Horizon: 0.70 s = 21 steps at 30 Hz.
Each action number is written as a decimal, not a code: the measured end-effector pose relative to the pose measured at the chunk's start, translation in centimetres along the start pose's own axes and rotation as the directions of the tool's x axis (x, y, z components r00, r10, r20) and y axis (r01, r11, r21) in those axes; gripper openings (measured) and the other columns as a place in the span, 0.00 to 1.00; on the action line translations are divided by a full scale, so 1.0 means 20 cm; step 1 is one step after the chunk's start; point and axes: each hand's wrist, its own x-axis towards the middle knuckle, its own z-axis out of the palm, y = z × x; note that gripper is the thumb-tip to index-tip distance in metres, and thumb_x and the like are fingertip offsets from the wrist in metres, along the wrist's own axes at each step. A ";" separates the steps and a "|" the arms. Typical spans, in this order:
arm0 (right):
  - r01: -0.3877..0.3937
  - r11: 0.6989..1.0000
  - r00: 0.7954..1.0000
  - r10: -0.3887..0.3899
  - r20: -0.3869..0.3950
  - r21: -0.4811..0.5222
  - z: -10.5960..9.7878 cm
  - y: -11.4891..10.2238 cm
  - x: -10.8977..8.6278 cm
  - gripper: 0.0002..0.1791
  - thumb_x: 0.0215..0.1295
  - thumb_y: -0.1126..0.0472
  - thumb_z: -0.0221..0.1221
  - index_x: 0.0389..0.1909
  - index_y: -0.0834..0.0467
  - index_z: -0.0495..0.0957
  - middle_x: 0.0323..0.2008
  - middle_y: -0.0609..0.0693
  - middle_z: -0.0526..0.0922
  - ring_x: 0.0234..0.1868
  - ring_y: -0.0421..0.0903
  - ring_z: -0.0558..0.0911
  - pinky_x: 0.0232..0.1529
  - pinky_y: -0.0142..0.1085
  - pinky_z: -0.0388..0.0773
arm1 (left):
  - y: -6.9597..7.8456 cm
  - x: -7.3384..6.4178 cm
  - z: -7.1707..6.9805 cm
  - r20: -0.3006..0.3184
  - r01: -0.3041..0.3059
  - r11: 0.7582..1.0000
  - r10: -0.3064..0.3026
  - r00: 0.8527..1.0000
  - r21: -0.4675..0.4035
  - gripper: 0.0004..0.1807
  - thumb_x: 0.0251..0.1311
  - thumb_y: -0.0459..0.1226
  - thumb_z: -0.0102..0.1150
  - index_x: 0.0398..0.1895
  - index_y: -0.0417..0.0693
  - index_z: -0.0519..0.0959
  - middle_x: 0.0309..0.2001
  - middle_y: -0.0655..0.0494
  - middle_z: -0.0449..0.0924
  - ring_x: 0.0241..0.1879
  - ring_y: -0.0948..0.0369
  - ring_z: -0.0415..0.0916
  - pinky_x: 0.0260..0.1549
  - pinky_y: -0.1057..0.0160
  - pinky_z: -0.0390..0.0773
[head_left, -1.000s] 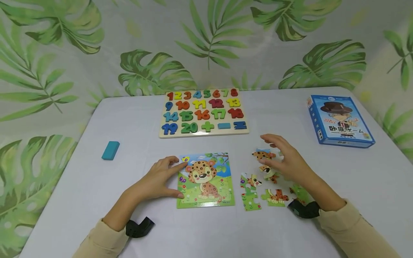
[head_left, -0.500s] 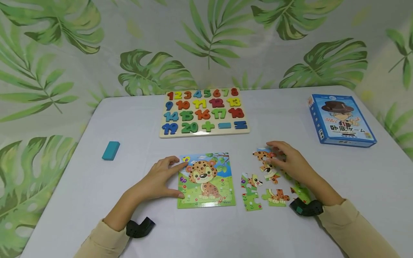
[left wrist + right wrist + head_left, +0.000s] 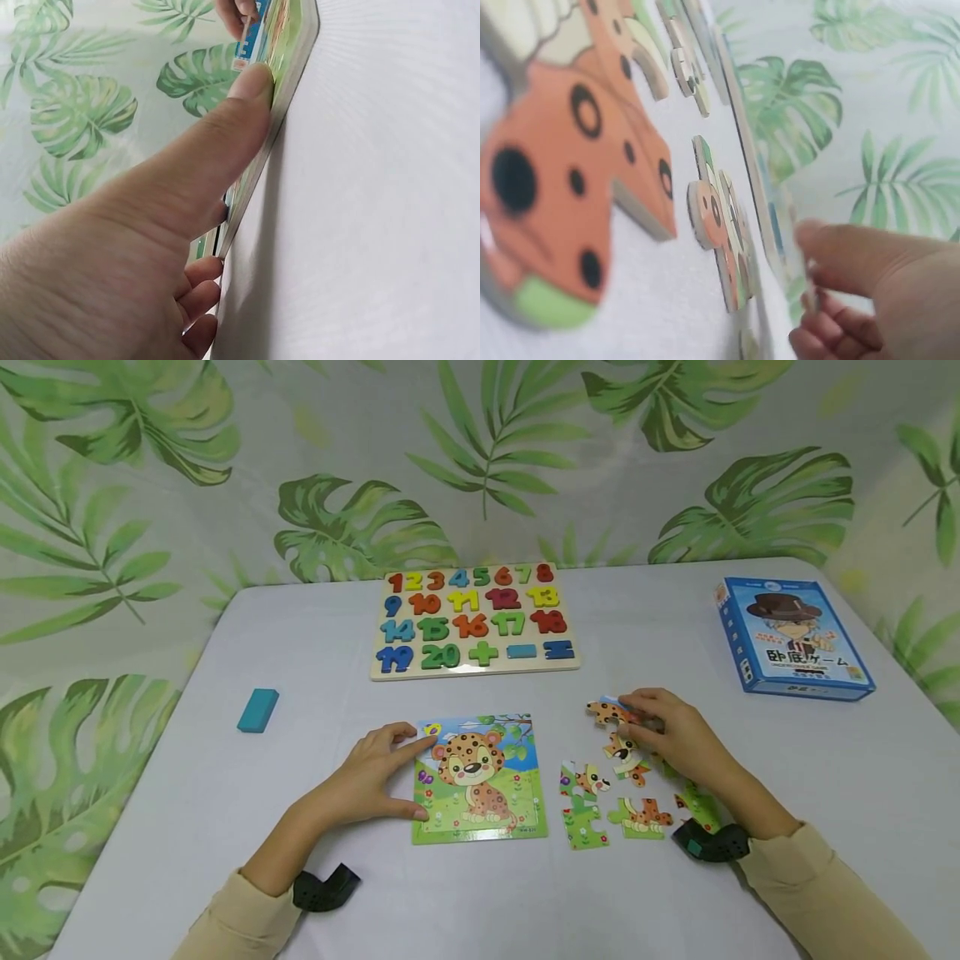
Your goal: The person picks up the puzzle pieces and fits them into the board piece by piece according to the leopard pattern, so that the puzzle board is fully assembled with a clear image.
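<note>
A square leopard puzzle board (image 3: 472, 827) lies at the middle of the table. Thumb and index finger of my left hand (image 3: 367, 781) rest spread along its left edge; in the left wrist view the thumb (image 3: 217, 135) lies over the rim. To the right, my right hand (image 3: 678, 739) pinches a jigsaw piece (image 3: 606, 712) with a spotted ear and blue sky, lifted at a slant. Below are a leopard face piece (image 3: 624, 757), a leg-and-body piece (image 3: 645, 819) and a green corner piece (image 3: 585, 829). Other pieces are partly hidden under the right hand.
Behind the board lies a wooden number puzzle (image 3: 472, 672) with coloured numerals. A blue game box (image 3: 798, 639) stands at the back right, and a teal block (image 3: 258, 710) at the left. A leaf-patterned cloth (image 3: 487, 460) hangs behind the table.
The right hand has come down with its fingers closing on the ear piece, which is now tilted and shifted slightly upward. The left hand stays on the board's edge.
</note>
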 end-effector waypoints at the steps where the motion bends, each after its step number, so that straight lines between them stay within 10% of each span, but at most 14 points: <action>1: 0.010 1.000 1.000 -0.010 -0.008 0.004 -0.01 -0.02 0.00 0.25 0.58 0.55 0.59 0.55 0.63 0.71 0.52 0.57 0.70 0.51 0.55 0.71 0.44 0.50 0.72 | 0.00 0.00 0.00 -0.002 0.000 1.000 0.000 1.000 -0.003 0.52 0.33 0.68 0.59 0.66 0.58 0.60 0.61 0.49 0.55 0.60 0.52 0.51 0.55 0.49 0.55; 15: 0.302 0.953 0.945 -0.299 -0.130 0.003 0.02 -0.40 0.02 0.24 0.51 0.66 0.64 0.52 0.61 0.74 0.50 0.51 0.72 0.49 0.46 0.71 0.46 0.29 0.71 | 0.01 0.00 -0.01 -0.011 0.011 1.000 -0.011 1.000 -0.018 0.42 0.45 0.60 0.60 0.65 0.58 0.63 0.59 0.52 0.57 0.57 0.54 0.53 0.53 0.50 0.58; 21: 0.362 0.927 0.931 -0.353 -0.098 0.099 0.13 -0.55 0.09 0.24 0.53 0.64 0.64 0.53 0.62 0.74 0.50 0.51 0.71 0.51 0.44 0.70 0.46 0.36 0.72 | 0.02 0.02 0.01 -0.056 -0.028 0.999 0.029 0.998 0.020 0.37 0.50 0.57 0.57 0.62 0.53 0.66 0.61 0.52 0.58 0.60 0.54 0.52 0.54 0.51 0.56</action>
